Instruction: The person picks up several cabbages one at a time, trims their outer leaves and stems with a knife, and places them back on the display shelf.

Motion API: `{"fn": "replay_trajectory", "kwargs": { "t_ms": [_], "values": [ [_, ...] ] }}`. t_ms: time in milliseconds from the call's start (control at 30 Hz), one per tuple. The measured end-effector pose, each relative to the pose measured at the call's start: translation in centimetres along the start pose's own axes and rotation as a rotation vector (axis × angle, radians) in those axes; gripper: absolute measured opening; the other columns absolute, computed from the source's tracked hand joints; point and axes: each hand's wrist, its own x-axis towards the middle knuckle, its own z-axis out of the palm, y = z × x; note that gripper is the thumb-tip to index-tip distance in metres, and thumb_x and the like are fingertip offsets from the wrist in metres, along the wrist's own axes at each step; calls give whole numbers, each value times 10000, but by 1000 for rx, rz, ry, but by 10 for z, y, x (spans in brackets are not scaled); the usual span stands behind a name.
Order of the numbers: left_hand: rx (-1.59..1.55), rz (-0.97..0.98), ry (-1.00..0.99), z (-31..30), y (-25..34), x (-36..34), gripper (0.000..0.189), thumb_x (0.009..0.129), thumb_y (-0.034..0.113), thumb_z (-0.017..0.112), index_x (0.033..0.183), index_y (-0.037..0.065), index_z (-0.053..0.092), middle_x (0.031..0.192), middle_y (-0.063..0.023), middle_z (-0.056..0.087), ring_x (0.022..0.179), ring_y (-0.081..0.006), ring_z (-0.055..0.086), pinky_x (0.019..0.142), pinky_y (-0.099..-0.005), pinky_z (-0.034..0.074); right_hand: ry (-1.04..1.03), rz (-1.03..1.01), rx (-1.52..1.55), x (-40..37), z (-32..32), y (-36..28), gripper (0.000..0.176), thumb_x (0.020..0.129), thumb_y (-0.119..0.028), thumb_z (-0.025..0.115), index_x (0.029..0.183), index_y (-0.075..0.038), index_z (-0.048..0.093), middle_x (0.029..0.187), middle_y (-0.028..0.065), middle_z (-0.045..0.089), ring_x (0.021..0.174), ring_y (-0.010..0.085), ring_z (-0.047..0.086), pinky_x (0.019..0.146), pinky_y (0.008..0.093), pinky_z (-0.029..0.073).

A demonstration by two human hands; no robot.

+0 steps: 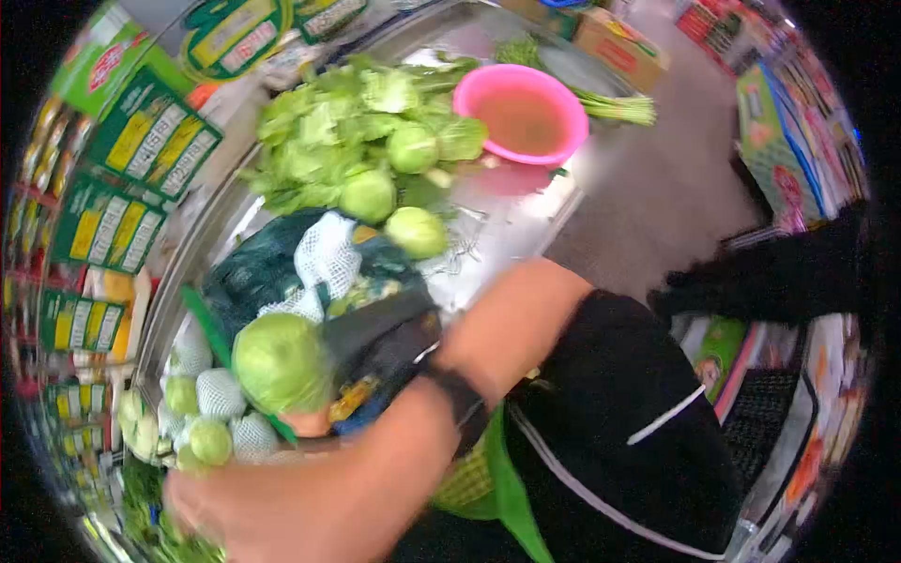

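A pale green round cabbage with a shiny, film-like surface sits over the counter. Fingers of my left hand are closed under it; the rest of that hand is hidden. My right arm, with a dark band at its wrist, crosses over in front. My right hand is blurred at lower left, near small round green vegetables and white foam nets. Its fingertips cannot be made out. Behind the cabbage lies a dark green bag with a white net on top.
A metal counter carries loose leaves, more cabbages and a pink basin of brownish liquid. Long green stalks lie beyond it. Yellow-and-green price signs line the left. A cardboard box stands at the back.
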Motion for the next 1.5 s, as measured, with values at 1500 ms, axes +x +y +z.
{"fn": "replay_trajectory", "kwargs": {
  "t_ms": [1500],
  "values": [
    [-226, 62, -140, 38, 4, -38, 752, 742, 633, 448, 1317, 168, 310, 1335, -98, 351, 1197, -287, 371, 974, -487, 310, 750, 601, 69, -55, -71, 109, 274, 873, -352, 471, 914, -85, 514, 645, -58, 434, 521, 23, 377, 413, 239, 311]
  ]
}}
